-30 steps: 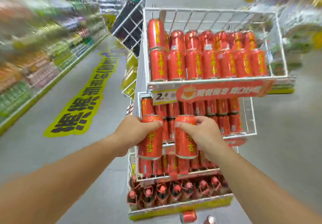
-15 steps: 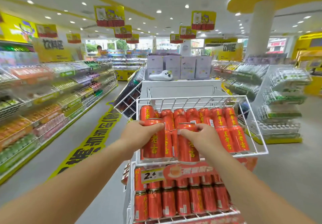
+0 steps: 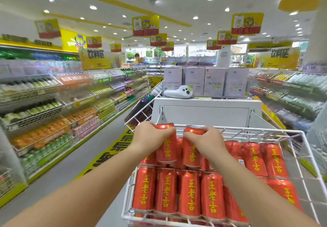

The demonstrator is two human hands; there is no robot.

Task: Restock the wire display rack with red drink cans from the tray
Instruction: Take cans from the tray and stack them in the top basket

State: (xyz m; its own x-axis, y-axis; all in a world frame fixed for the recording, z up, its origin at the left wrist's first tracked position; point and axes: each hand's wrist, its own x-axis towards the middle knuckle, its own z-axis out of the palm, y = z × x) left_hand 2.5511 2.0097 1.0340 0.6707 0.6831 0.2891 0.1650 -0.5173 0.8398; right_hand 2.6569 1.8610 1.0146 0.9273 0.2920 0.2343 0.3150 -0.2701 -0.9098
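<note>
- Beyond the hands stands a white panel (image 3: 207,113) topped with pale boxes (image 3: 214,81) and a white plush toy (image 3: 178,91). Stocked shelves (image 3: 53,111) line the aisle left of the left hand.
- The wire rack (image 3: 256,131) is made of thin white rods, and its rear rim runs just behind both hands. A front row of cans (image 3: 189,193), glossy red cylinders, stands beneath the wrists.
- The left hand (image 3: 150,138) grips the left can (image 3: 166,149) and the right hand (image 3: 207,142) grips the right can (image 3: 192,154). Both cans are upright, side by side inside the rack.
</note>
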